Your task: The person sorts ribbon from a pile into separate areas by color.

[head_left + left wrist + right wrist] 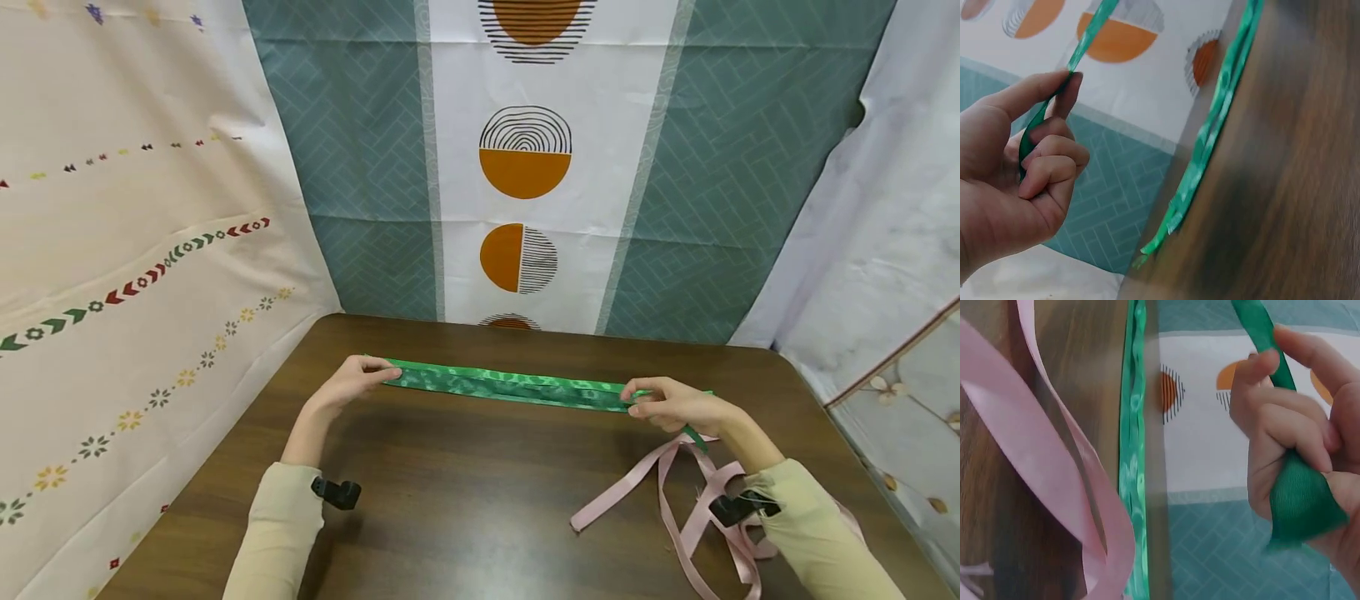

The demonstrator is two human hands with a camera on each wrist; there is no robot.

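A green satin ribbon (1089, 39) is stretched between both hands, raised above the table. My left hand (356, 382) pinches one end between thumb and index finger, and the tail is tucked under the curled fingers. At the other side my right hand (675, 406) holds the ribbon with curled fingers, and its cut end (1304, 503) hangs out below the palm. Further green ribbon strips (1210, 134) lie lengthwise near the table's far edge, behind the held one in the head view. Below the right hand sits a loose pink ribbon (618, 493) in loops.
The brown wooden table (465, 492) ends at a teal and white patterned curtain (375, 167). A cream cloth (150, 250) hangs on the left and a pale marbled sheet (900, 250) on the right. Small black cameras (341, 493) are strapped at both wrists.
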